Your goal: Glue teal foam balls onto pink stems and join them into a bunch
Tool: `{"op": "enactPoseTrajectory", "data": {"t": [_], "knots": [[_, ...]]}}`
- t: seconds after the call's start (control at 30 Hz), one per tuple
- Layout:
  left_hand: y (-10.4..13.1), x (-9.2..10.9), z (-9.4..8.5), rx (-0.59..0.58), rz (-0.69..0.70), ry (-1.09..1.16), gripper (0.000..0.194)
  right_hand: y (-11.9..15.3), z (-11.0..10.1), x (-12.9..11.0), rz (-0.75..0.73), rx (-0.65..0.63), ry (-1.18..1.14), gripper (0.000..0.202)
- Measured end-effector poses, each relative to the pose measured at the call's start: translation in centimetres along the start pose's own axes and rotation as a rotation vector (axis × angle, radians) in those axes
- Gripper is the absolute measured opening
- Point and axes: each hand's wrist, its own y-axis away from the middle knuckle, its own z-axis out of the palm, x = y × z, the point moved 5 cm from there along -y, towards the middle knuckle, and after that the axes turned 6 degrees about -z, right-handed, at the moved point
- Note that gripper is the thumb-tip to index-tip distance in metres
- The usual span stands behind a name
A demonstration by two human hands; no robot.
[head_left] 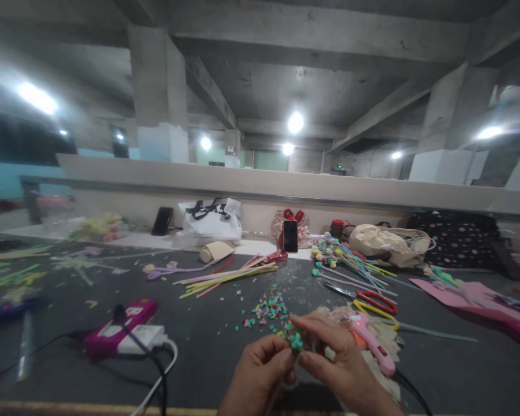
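Close to the table's front edge, my left hand (264, 367) pinches a small green flower-like piece (295, 340) between thumb and fingertips. My right hand (335, 349) closes on the same piece from the other side, its thumb below and index finger above. Just beyond my hands lies a scatter of tiny coloured bits (271, 309), mostly green with some red, white and pink. To the right of my right hand, a pink glue gun (375, 344) with a small red light rests on crumpled, pale scraps. The underside of the green piece is hidden by my fingers.
Red-handled scissors (375, 301) and several finished-looking flower stems (329, 251) lie at right. Pastel strips (229, 277) lie centre-left. A magenta power strip (125, 326) with cables sits left. A phone (290, 236) and a white bag (212, 222) stand along the back.
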Motion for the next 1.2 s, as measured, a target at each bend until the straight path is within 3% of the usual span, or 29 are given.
{"op": "enactPoseTrajectory", "data": {"t": [0.13,0.3,0.7,0.93,1.07,1.2], "knots": [[0.0,-0.1,-0.2,-0.010,-0.008,-0.004,0.031,0.0,-0.4,0.0,0.020,0.060,-0.027,0.036],[0.1,0.0,0.2,-0.046,-0.016,0.005,0.029,-0.1,-0.5,-0.1,-0.006,0.038,0.008,0.024],[0.0,-0.2,0.0,-0.027,0.003,0.024,0.031,0.3,0.0,0.1,-0.089,0.004,0.177,0.030],[0.0,-0.3,-0.2,0.006,-0.018,0.024,0.032,0.3,0.0,0.2,-0.053,0.015,0.070,0.030],[-0.5,-1.1,-0.1,-0.120,-0.116,0.110,0.031,-0.1,-0.6,1.4,0.095,0.042,-0.091,0.024],[-0.9,-2.1,-0.1,-0.241,-0.190,0.196,0.029,-0.9,-0.7,2.3,0.148,-0.042,-0.241,0.019]]}}
